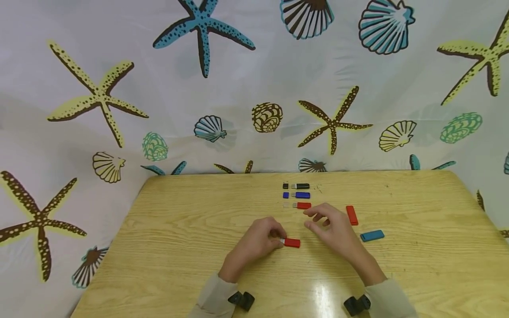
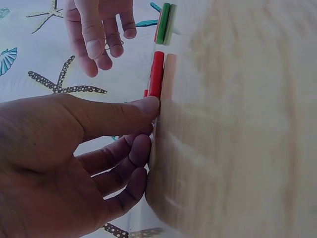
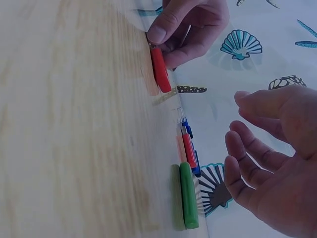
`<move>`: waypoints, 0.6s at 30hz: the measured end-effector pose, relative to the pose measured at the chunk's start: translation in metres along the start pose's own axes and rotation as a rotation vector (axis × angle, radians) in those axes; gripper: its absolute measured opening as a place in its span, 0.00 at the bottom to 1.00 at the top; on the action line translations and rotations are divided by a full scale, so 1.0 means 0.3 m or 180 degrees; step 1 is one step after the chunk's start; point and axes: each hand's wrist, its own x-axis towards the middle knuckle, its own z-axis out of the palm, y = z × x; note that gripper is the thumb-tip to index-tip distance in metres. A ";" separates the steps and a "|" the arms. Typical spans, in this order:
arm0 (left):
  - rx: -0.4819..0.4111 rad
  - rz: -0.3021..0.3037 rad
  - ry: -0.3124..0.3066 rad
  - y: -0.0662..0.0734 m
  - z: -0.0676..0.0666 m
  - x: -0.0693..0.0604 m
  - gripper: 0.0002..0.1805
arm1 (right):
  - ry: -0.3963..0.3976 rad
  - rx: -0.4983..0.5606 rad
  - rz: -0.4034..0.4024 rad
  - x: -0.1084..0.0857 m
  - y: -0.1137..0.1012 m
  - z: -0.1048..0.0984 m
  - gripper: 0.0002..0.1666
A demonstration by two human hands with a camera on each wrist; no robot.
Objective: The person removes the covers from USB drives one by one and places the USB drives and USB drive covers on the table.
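A red USB stick (image 1: 292, 243) lies on the wooden table with its pale plug end toward the left. At that end, my left hand (image 1: 258, 238) pinches it between thumb and fingers; the fingertips partly cover the plug. In the left wrist view the thumb presses at the near end of the red body (image 2: 157, 74). My right hand (image 1: 332, 227) hovers to the right, fingers loosely bent and apart, with nothing in them. Behind it lie another red stick (image 1: 351, 215) and a blue-teal stick (image 1: 372, 235), which looks green in the right wrist view.
Farther back, a black USB stick (image 1: 302, 186), a blue one (image 1: 303, 194) and a red one (image 1: 304, 205) lie in a column. Left of them sit a black cap (image 1: 285, 186), a blue cap (image 1: 286, 194) and a clear cap (image 1: 286, 205). A patterned curtain (image 1: 238, 145) hangs behind the table.
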 end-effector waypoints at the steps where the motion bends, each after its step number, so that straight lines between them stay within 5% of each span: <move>1: 0.0010 0.0006 -0.0010 0.000 -0.001 0.000 0.06 | -0.0009 0.0001 -0.0010 -0.001 -0.001 0.003 0.12; 11: 0.0061 0.0101 -0.0092 0.009 -0.012 -0.006 0.06 | -0.0060 0.0074 -0.0231 -0.014 -0.016 0.024 0.13; 18: -0.0227 0.0176 0.0095 0.009 -0.013 -0.017 0.05 | -0.0200 0.0129 -0.0338 -0.024 -0.043 0.040 0.15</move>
